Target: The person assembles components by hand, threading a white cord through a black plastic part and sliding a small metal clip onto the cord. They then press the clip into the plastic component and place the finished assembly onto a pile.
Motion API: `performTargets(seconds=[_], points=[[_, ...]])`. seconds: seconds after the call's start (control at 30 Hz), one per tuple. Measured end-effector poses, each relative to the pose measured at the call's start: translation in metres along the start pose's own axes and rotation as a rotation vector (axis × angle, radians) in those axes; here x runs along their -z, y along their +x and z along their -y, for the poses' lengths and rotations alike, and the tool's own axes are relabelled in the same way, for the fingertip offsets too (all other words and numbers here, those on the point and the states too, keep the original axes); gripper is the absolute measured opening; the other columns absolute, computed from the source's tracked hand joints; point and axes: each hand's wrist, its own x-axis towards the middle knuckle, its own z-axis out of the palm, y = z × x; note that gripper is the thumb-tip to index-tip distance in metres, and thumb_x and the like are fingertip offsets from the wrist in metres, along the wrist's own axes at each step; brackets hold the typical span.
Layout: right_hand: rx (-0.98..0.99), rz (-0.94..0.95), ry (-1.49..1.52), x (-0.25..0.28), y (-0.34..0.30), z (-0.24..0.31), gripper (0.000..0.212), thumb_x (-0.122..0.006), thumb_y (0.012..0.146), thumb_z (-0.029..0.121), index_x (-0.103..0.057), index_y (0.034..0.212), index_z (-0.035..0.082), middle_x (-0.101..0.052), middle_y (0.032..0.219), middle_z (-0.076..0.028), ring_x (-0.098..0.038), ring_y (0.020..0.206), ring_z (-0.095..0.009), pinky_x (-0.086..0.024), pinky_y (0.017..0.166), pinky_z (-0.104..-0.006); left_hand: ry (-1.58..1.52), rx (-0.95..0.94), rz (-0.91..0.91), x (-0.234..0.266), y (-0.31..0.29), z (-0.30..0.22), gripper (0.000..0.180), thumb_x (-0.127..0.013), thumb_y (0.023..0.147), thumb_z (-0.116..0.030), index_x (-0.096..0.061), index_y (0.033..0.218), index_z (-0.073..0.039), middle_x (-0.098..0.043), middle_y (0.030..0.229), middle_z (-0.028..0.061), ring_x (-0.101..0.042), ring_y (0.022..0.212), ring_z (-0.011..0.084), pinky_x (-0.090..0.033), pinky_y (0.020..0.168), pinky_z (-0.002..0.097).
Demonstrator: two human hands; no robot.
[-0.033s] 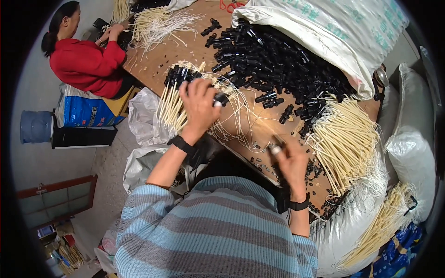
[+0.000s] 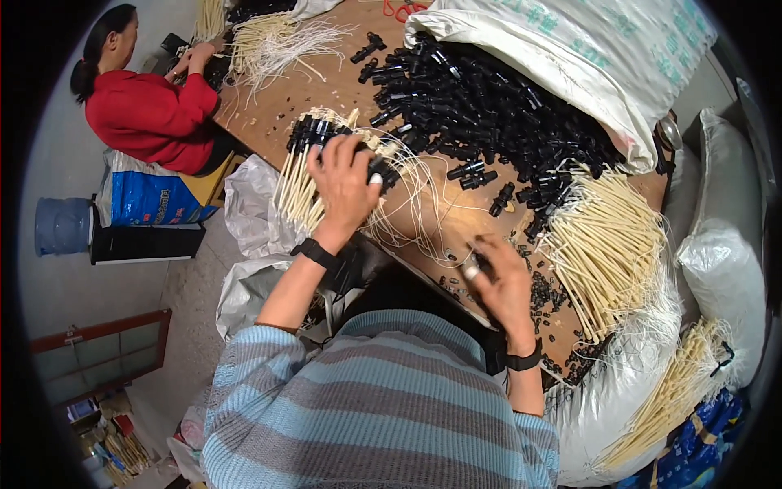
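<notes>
My left hand (image 2: 344, 183) curls over a black plastic fitting (image 2: 381, 169), whose end shows beside the taped thumb. Under and beside that hand lies a bundle of thin cream-coloured sticks (image 2: 300, 191) topped with black fittings. White thin cords (image 2: 419, 204) loop from it across the table toward my right hand. Low over the table's near edge, my right hand (image 2: 507, 285) has its thumb and fingers drawn together, slightly blurred. A pale wrap covers part of its thumb. Whatever those fingertips hold is too small to make out. Small dark parts (image 2: 550, 293) are scattered beside it.
A large heap of black fittings (image 2: 489, 102) spills from a white woven sack (image 2: 570, 49). Another bundle of cream sticks (image 2: 607, 244) lies at the right. Filled sacks (image 2: 721, 244) stand beyond it. A person in red (image 2: 151, 110) works at the table's far left.
My right hand has moved a little left, its fingertips closer to the looped cords. My left hand has shifted slightly left over the black fittings.
</notes>
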Motion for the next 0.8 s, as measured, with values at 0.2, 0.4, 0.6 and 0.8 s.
performTargets(seconds=[0.2,0.4,0.6,0.8], points=[[-0.216,-0.177,-0.101,0.022,-0.022,-0.024,0.021,-0.072,0.079,0.010,-0.069,0.098,0.001,-0.068,0.096,-0.015,-0.066,0.083,-0.031,-0.050,0.073,-0.0349,-0.404,-0.126,0.058,-0.023,0.000,-0.051,0.039,-0.069,0.066,-0.008,-0.064,0.106,-0.009,-0.062,0.111,0.0068,-0.055,0.108,0.0283,-0.041,0.092,0.0416],[-0.385,-0.350,-0.676,0.081,-0.062,-0.070,0.012,-0.071,0.074,0.006,-0.070,0.086,0.006,-0.062,0.078,-0.015,-0.060,0.067,-0.033,-0.047,0.060,-0.0389,-0.735,-0.328,0.437,-0.064,0.022,-0.126,0.025,-0.061,0.076,-0.003,-0.069,0.100,-0.004,-0.065,0.107,0.0119,-0.059,0.099,0.0318,-0.050,0.085,0.0414],[-0.535,-0.244,-0.543,0.081,-0.083,-0.082,0.009,-0.072,0.071,0.011,-0.068,0.078,0.006,-0.065,0.079,-0.015,-0.062,0.072,-0.035,-0.048,0.062,-0.0426,-0.524,-0.212,0.590,-0.090,0.017,-0.151,0.020,-0.071,0.070,-0.008,-0.071,0.090,-0.007,-0.053,0.104,0.0112,-0.061,0.093,0.0314,-0.052,0.073,0.0410],[-0.588,-0.013,-0.547,0.086,-0.084,-0.070,0.014,-0.074,0.069,0.009,-0.067,0.080,0.006,-0.065,0.079,-0.016,-0.063,0.075,-0.035,-0.048,0.065,-0.0424,-0.831,-0.076,0.568,-0.081,0.012,-0.135,0.037,-0.057,0.068,0.009,-0.063,0.102,-0.005,-0.056,0.098,0.0131,-0.059,0.094,0.0326,-0.049,0.078,0.0388]])
